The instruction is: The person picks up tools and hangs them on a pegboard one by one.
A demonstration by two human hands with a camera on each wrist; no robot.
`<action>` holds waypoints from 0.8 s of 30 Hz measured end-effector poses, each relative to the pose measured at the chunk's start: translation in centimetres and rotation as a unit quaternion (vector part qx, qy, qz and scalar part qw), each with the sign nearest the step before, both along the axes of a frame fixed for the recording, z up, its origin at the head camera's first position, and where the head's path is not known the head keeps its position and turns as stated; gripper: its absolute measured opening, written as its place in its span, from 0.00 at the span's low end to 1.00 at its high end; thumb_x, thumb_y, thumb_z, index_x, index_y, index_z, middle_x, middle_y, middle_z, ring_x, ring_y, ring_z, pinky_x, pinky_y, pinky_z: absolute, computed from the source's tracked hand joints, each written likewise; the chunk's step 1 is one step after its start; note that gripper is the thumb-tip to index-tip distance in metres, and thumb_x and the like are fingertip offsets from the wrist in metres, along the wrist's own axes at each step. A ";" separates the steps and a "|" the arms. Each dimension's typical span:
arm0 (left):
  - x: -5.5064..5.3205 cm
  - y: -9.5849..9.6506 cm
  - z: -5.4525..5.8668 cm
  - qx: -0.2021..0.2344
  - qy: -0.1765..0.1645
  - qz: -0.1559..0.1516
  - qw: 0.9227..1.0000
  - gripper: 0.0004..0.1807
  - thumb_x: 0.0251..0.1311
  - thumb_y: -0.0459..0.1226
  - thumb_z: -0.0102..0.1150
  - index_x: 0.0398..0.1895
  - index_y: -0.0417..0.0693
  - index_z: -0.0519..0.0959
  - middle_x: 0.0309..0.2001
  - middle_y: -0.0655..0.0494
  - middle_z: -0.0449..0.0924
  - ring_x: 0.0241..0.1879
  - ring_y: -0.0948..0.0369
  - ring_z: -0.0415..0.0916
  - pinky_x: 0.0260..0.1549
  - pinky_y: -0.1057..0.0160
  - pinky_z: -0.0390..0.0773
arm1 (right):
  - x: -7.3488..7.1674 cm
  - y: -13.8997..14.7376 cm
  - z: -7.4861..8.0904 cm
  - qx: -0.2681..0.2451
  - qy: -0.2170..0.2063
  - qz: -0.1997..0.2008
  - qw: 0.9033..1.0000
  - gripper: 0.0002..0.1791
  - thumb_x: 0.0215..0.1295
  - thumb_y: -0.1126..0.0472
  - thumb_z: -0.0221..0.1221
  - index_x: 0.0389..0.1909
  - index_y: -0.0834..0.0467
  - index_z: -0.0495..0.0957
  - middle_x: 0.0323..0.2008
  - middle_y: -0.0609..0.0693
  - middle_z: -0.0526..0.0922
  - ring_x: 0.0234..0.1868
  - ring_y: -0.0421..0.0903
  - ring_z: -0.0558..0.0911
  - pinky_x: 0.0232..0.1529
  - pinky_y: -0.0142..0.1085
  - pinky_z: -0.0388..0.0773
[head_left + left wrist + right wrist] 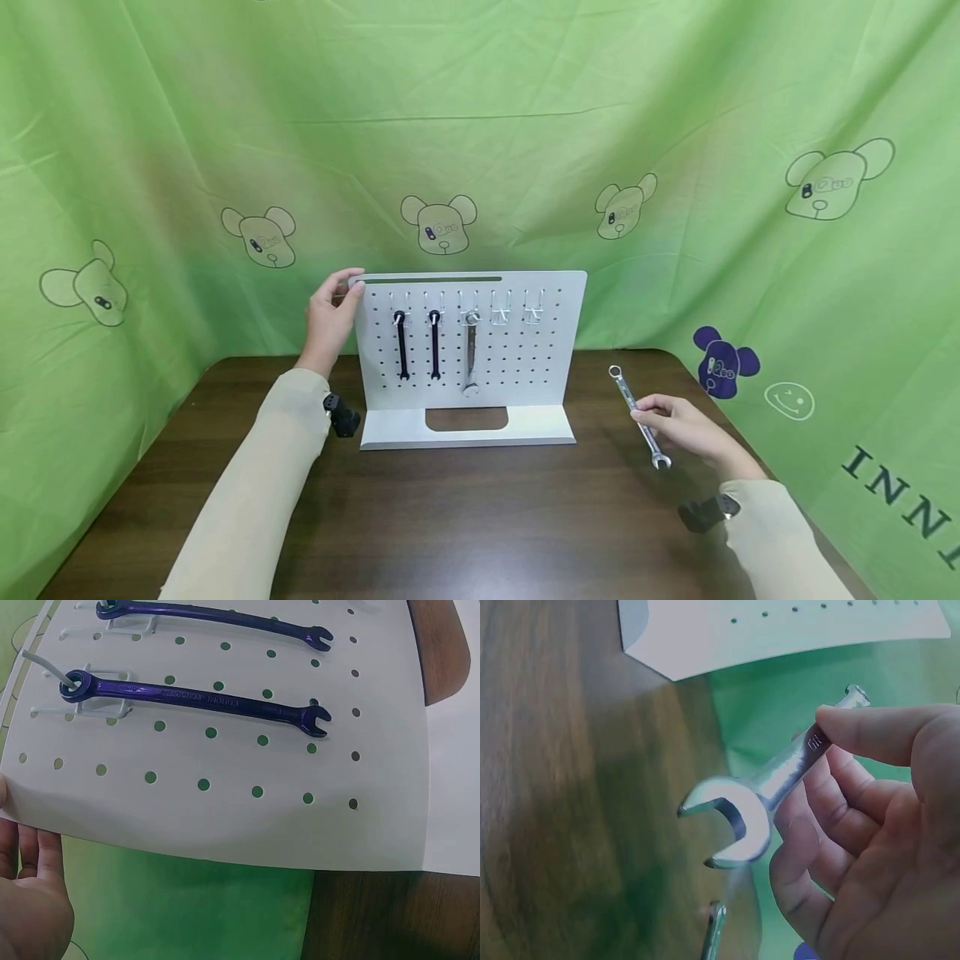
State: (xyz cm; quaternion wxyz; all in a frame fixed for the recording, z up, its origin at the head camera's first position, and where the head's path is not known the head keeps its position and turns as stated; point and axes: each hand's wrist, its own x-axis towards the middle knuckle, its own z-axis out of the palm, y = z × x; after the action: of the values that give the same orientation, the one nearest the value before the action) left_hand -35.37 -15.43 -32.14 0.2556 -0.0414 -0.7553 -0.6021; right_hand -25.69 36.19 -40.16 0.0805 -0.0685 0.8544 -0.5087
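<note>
My left hand (330,321) pinches the upper left corner of a white pegboard stand (540,396), thumb in front and fingers behind. Out to the right of the board, my right hand (686,429) holds a silver combination wrench (787,776) by its shank, between thumb and fingers. Its open end points toward the right wrist camera and its ring end points away. Two dark wrenches, one at the far left (402,350) and one beside it (435,350), hang by their ring ends from hooks. A silver wrench (471,346) hangs to their right.
Two bare wire hooks, one nearer the middle (500,312) and one farther right (533,312), are on the board. The stand is on a brown wooden table (450,517). Green curtain (480,150) surrounds it. A slim shiny metal piece (714,930) shows below the held wrench.
</note>
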 end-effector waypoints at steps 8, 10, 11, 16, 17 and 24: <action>0.2 -0.1 0.1 -0.001 -0.006 -0.001 1.000 0.16 0.71 0.42 0.59 0.59 0.54 0.80 0.45 0.49 0.77 0.40 0.59 0.72 0.39 0.64 0.75 | -0.5 -1.2 0.5 0.021 0.026 0.027 0.999 0.15 0.73 0.62 0.57 0.50 0.71 0.73 0.27 0.50 0.75 0.24 0.41 0.72 0.23 0.33 0.71; 0.2 -0.1 0.1 -0.001 -0.005 -0.002 1.000 0.16 0.71 0.42 0.59 0.59 0.54 0.80 0.45 0.49 0.77 0.40 0.59 0.72 0.39 0.64 0.75 | -0.6 -1.6 0.7 0.024 0.032 0.034 0.999 0.16 0.73 0.61 0.58 0.50 0.71 0.73 0.28 0.51 0.76 0.25 0.40 0.72 0.24 0.33 0.72; 0.2 -0.1 0.1 0.000 -0.004 -0.001 1.000 0.16 0.71 0.42 0.59 0.59 0.54 0.80 0.45 0.49 0.77 0.40 0.59 0.72 0.39 0.64 0.75 | -0.6 -1.9 0.8 0.025 0.033 0.038 0.998 0.16 0.73 0.61 0.58 0.50 0.72 0.73 0.28 0.51 0.76 0.25 0.40 0.72 0.24 0.33 0.72; 0.1 -0.1 0.1 0.001 0.001 -0.001 1.000 0.16 0.71 0.42 0.59 0.59 0.53 0.81 0.45 0.49 0.78 0.40 0.60 0.72 0.39 0.64 0.75 | -0.9 -3.4 1.3 0.023 0.033 0.041 0.998 0.16 0.71 0.59 0.60 0.47 0.69 0.73 0.31 0.53 0.78 0.30 0.42 0.75 0.26 0.33 0.73; 0.1 -0.1 0.1 0.001 0.000 -0.001 1.000 0.16 0.71 0.42 0.59 0.59 0.53 0.81 0.45 0.49 0.78 0.40 0.60 0.72 0.38 0.64 0.75 | -0.9 -3.8 1.4 0.019 0.032 0.041 0.998 0.16 0.71 0.59 0.60 0.47 0.69 0.73 0.31 0.53 0.79 0.30 0.42 0.75 0.27 0.33 0.72; 0.2 0.0 0.0 -0.004 -0.003 -0.001 1.000 0.16 0.71 0.43 0.59 0.59 0.53 0.80 0.46 0.49 0.78 0.41 0.59 0.72 0.40 0.64 0.75 | -1.3 -6.0 1.9 0.014 0.042 0.045 0.998 0.14 0.71 0.60 0.61 0.47 0.67 0.74 0.34 0.55 0.81 0.34 0.46 0.79 0.30 0.37 0.75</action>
State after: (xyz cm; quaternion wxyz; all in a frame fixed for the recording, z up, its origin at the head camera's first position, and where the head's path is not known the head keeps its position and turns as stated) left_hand -35.20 -15.46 -32.11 0.2525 -0.0411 -0.7584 -0.5995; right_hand -27.03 30.14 -38.27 0.0681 -0.1276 0.8601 -0.4891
